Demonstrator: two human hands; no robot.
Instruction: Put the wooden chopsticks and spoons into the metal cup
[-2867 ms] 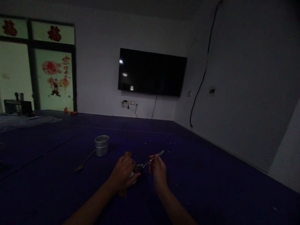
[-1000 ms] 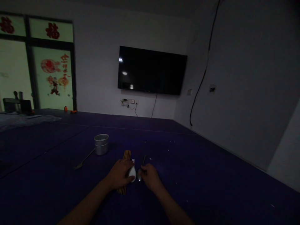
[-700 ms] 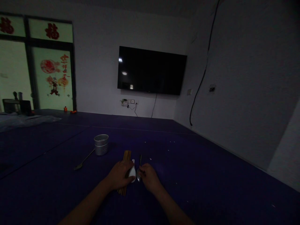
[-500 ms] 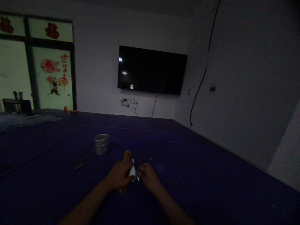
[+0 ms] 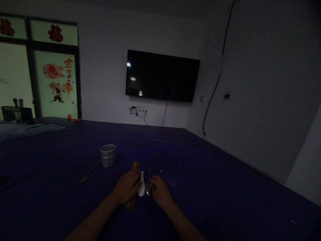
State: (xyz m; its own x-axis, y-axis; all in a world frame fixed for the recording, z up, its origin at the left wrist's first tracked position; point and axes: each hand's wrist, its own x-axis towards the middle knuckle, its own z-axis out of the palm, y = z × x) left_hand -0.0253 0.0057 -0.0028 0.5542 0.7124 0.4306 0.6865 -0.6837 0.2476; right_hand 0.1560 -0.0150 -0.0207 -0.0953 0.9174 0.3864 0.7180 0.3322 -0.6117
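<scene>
A white ceramic spoon (image 5: 141, 188) lies on the dark purple floor mat (image 5: 213, 187), handle pointing away from me. My left hand (image 5: 127, 190) rests over a bundle of wooden chopsticks (image 5: 135, 166) and touches the white spoon's left side, fingers curled. A metal spoon (image 5: 148, 182) lies just right of the white one. My right hand (image 5: 158, 192) is closed in a pinch on its bowl end, pressing it against the mat.
A metal cup (image 5: 108, 155) stands further out to the left, with another metal spoon (image 5: 87, 174) lying beside it. A wall TV (image 5: 162, 76) and a glass door (image 5: 40, 73) are at the back. The room is dim.
My right hand brought the metal spoon down from the air and laid it on the mat beside the white spoon. The left hand stayed on the chopsticks and white spoon.
</scene>
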